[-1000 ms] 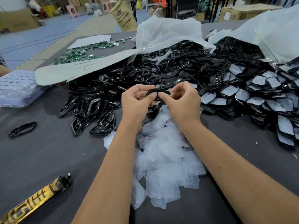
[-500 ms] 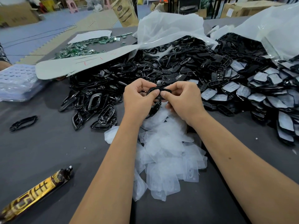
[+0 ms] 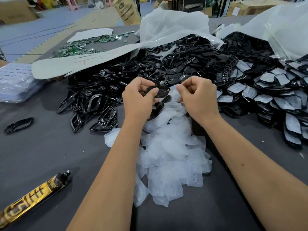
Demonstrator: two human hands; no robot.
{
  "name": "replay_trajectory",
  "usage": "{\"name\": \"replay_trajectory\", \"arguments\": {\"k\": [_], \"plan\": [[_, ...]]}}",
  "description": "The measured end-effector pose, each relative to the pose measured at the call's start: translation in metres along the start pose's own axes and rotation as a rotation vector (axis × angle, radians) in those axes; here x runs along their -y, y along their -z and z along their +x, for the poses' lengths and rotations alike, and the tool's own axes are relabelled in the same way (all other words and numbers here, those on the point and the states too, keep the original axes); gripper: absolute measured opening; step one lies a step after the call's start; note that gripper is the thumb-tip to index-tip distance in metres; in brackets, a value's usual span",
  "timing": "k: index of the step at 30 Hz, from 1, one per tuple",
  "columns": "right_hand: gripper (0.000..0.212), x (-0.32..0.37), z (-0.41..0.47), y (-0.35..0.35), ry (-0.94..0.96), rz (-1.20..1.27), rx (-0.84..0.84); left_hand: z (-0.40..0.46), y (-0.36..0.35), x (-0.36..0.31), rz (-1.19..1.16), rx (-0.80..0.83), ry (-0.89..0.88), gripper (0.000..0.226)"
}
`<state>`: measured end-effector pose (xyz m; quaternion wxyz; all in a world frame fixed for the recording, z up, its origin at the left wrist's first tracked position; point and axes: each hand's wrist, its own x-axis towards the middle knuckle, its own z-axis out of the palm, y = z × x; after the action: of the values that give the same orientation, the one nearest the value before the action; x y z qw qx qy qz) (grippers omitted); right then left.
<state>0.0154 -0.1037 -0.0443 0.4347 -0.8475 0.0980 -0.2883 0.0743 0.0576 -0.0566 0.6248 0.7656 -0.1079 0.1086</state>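
fingers: right thumb and forefinger (image 3: pixel 179 87) are pinching a clear film (image 3: pixel 175 97); left fingers are curling tight round the black cover (image 3: pixel 162 92).
hands: left hand (image 3: pixel 138 100) and right hand (image 3: pixel 199 99), together half a second ago, are drawing apart.
meaning: the film is probably peeling free, the cover staying left.
below: peeled films (image 3: pixel 168 155) are piling up on the grey table (image 3: pixel 41 155), beside the heap of black parts (image 3: pixel 103 90).

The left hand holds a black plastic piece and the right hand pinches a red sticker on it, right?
Not quite. The head view shows the left hand holding the black plastic piece, but the right hand pinches a clear plastic film, not a red sticker.
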Motion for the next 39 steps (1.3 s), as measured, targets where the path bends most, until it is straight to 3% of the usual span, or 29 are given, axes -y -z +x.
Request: {"name": "replay_trajectory", "arguments": {"k": [4, 9, 15, 19, 21, 28, 39], "plan": [[0.017, -0.0058, 0.0031, 0.0027, 0.031, -0.103, 0.170, 0.0026, 0.0017, 0.0029, -0.022, -0.071, -0.029, 0.021], [0.021, -0.0026, 0.0030, 0.0017, 0.159, -0.284, 0.372, 0.0030, 0.0015, 0.0048, -0.065, -0.027, -0.013, 0.026], [0.020, -0.0035, -0.0014, -0.0010, 0.186, -0.238, 0.336, 0.0029, 0.0001, 0.0033, -0.079, -0.010, 0.004, 0.019], [0.005, -0.0066, -0.0003, -0.0031, 0.190, -0.111, 0.290, 0.0025, -0.0004, 0.0027, -0.086, 0.011, 0.014, 0.018], [0.010, -0.0093, 0.0015, -0.0029, 0.170, -0.021, 0.223, 0.0027, -0.0005, 0.0026, -0.090, 0.026, 0.021, 0.020], [0.014, -0.0084, 0.0020, -0.0044, -0.162, 0.582, 0.165, 0.0035, -0.0019, 0.0012, -0.105, 0.046, 0.022, 0.028], [0.020, -0.0050, 0.0002, -0.0041, -0.209, 0.721, 0.233, 0.0018, -0.0019, 0.0004, -0.123, 0.070, 0.046, 0.023]]}}
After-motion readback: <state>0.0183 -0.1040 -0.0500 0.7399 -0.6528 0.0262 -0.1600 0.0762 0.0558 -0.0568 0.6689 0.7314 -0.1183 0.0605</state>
